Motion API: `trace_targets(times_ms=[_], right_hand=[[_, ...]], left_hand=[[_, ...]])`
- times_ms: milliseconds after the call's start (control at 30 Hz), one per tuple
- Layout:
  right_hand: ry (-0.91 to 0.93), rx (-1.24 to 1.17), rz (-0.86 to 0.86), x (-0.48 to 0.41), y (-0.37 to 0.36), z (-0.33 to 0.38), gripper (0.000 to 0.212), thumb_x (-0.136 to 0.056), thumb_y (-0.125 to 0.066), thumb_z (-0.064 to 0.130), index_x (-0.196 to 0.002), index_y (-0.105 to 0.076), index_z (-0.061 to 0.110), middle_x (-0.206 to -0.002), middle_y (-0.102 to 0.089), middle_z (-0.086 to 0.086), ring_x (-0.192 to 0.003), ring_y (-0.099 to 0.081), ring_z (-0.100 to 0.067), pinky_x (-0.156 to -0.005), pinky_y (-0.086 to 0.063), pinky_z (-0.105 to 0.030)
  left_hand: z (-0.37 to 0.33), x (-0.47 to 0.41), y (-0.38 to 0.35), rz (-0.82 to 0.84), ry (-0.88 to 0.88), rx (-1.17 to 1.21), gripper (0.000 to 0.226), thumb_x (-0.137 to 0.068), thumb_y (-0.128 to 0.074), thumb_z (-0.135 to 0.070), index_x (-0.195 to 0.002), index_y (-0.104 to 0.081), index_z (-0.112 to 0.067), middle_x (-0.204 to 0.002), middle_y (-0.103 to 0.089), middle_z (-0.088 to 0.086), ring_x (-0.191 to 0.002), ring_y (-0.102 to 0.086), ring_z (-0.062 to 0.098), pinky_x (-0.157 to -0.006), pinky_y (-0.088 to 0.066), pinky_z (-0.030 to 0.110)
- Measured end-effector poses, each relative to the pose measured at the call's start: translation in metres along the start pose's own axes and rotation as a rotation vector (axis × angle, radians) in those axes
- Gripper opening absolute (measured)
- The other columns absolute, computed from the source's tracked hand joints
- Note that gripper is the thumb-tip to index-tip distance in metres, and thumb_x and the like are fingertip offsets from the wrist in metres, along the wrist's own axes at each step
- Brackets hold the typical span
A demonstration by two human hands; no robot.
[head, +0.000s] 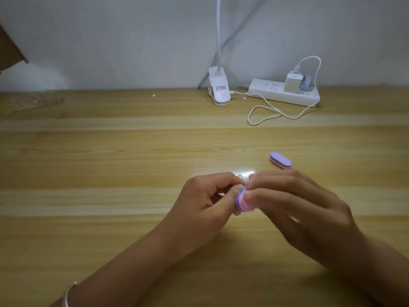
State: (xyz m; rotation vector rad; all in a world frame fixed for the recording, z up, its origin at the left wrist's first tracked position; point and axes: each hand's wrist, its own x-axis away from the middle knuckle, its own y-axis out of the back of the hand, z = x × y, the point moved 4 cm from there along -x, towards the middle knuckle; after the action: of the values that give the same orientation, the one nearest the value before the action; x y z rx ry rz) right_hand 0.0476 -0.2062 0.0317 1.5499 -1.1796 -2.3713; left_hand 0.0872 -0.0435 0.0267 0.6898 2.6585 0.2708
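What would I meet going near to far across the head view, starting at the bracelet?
Bracelet → held buffer block, pinched by the right hand → spare buffer block lying on the table → white cable loop → power strip by the wall.

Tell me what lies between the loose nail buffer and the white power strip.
In the head view, only the white charging cable crosses the wooden table between the loose nail buffer and the power strip.

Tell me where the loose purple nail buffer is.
The loose buffer lies on the wooden table, right of centre in the head view, just beyond the right hand holding another buffer.
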Motion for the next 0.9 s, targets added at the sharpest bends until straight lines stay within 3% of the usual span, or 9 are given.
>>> trace_targets(times_ms=[133,267,400,533,633,700,767,833,900], right_hand=[[-0.093,0.031,-0.023,0.001,0.006,-0.014,0.022,-0.084,-0.071,-0.008,-0.104,-0.075,0.001,-0.106,-0.072,-0.011,-0.101,-0.071,-0.024,-0.097,-0.053,-0.056],[0.008,-0.011,-0.005,0.0,0.0,0.0,0.019,-0.085,-0.071,-0.008,-0.102,-0.075,0.0,-0.108,-0.071,-0.011,-0.102,-0.069,-0.024,-0.096,-0.053,-0.04],[-0.105,0.019,-0.04,0.001,0.007,-0.011,0.025,-0.083,-0.072,-0.008,-0.105,-0.073,0.003,-0.105,-0.071,-0.01,-0.097,-0.071,-0.024,-0.096,-0.052,-0.058],[0.005,-0.009,-0.018,0.0,0.0,0.004,0.02,-0.085,-0.071,-0.008,-0.102,-0.074,0.0,-0.106,-0.071,-0.012,-0.1,-0.069,-0.025,-0.095,-0.053,-0.045],[-0.086,0.066,-0.026,0.002,0.007,-0.017,0.02,-0.085,-0.07,-0.008,-0.104,-0.074,0.0,-0.105,-0.071,-0.012,-0.098,-0.071,-0.028,-0.092,-0.054,-0.05],[-0.164,0.075,-0.077,0.002,0.015,-0.03,0.017,-0.089,-0.07,-0.003,-0.104,-0.073,0.003,-0.104,-0.071,-0.011,-0.098,-0.071,-0.028,-0.085,-0.056,-0.045],[-0.199,0.042,-0.137,0.0,0.02,-0.033,0.016,-0.091,-0.069,0.002,-0.106,-0.07,0.009,-0.103,-0.071,-0.008,-0.096,-0.07,-0.026,-0.084,-0.056,-0.038],[-0.184,0.029,-0.141,0.0,0.019,-0.031,0.018,-0.092,-0.069,0.003,-0.108,-0.069,0.011,-0.105,-0.07,-0.006,-0.098,-0.069,-0.02,-0.087,-0.055,-0.033],[-0.159,0.033,-0.112,0.001,0.014,-0.027,0.019,-0.091,-0.069,0.001,-0.108,-0.07,0.01,-0.106,-0.07,-0.005,-0.102,-0.068,-0.018,-0.091,-0.053,-0.031]], left_hand=[[0.004,0.0,0.001,-0.006,0.062,0.031,0.022,-0.094,-0.053,-0.018,-0.08,-0.068,-0.011,-0.061,-0.057,-0.008,-0.046,-0.042,0.002,-0.048,-0.034,0.019],[0.006,0.0,0.002,-0.005,0.059,0.066,0.024,-0.094,-0.052,-0.017,-0.08,-0.067,-0.004,-0.06,-0.058,-0.007,-0.045,-0.042,0.008,-0.047,-0.035,0.019],[0.007,0.0,0.0,0.013,0.086,0.102,0.025,-0.095,-0.051,-0.018,-0.077,-0.066,-0.008,-0.058,-0.056,-0.005,-0.043,-0.039,0.011,-0.046,-0.033,0.018],[0.006,0.0,-0.001,0.02,0.072,0.103,0.027,-0.094,-0.05,-0.017,-0.072,-0.065,-0.012,-0.058,-0.057,-0.004,-0.044,-0.039,0.012,-0.046,-0.033,0.019],[0.006,0.0,0.001,0.025,0.099,0.133,0.026,-0.095,-0.05,-0.019,-0.075,-0.065,-0.009,-0.059,-0.057,-0.005,-0.043,-0.037,0.012,-0.045,-0.032,0.017],[0.003,-0.001,0.006,-0.045,0.073,0.165,0.024,-0.094,-0.05,-0.017,-0.076,-0.064,-0.011,-0.06,-0.056,-0.004,-0.042,-0.037,0.01,-0.044,-0.032,0.016],[0.002,-0.003,0.019,-0.224,-0.004,0.114,0.021,-0.093,-0.053,-0.015,-0.078,-0.066,-0.012,-0.062,-0.06,-0.002,-0.045,-0.043,0.008,-0.044,-0.035,0.017],[0.005,-0.004,0.032,-0.396,-0.044,-0.046,0.013,-0.09,-0.061,-0.016,-0.083,-0.071,-0.013,-0.071,-0.067,-0.002,-0.056,-0.054,0.008,-0.051,-0.042,0.021],[0.01,-0.006,0.037,-0.435,-0.013,-0.191,0.005,-0.087,-0.07,-0.014,-0.086,-0.074,-0.016,-0.08,-0.07,-0.007,-0.071,-0.06,0.01,-0.062,-0.043,0.021]])
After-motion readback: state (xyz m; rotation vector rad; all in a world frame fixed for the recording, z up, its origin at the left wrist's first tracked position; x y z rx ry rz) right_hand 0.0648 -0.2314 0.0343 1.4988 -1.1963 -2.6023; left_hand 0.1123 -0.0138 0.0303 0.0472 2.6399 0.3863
